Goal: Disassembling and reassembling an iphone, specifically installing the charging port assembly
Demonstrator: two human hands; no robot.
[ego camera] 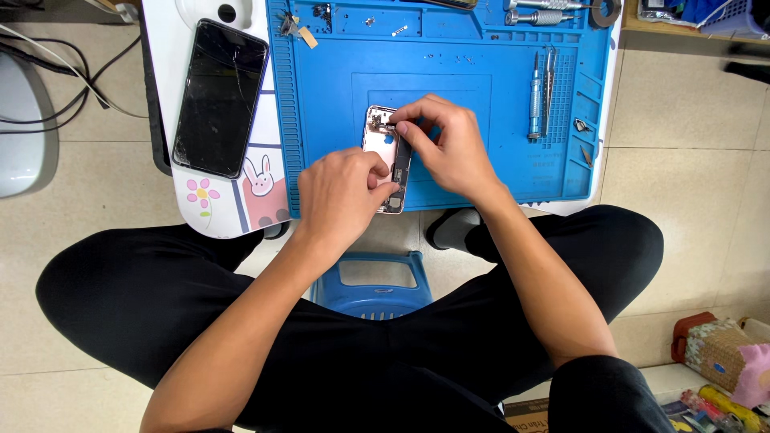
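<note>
Opened rose-gold phone chassis, back half with exposed internals, lies flat on the blue silicone repair mat, near the mat's front edge, between both hands. Left hand curled almost closed, thumb and forefinger pinching the chassis' lower right edge, steadying it. Right hand also nearly closed, fingertips pinched together over the top of the chassis by the camera corner; whether it grips a small part or only presses there, cannot tell, too small.

Around: black smartphone with cracked screen on the white table with cartoon rabbit and flower print, left of the mat. Two slim metal screwdrivers in the mat's right-hand tray, well apart from the hands. Tiny loose screws scattered on the mat above the chassis. Blue plastic stool under the person's crossed legs.

Risks, judged: chassis sits close to the mat's front edge, so a hard push could slide it off toward the lap. Bare-finger pulling at the top could tear a thin flex cable. A sleeve or wrist sweep could scatter the loose screws.
</note>
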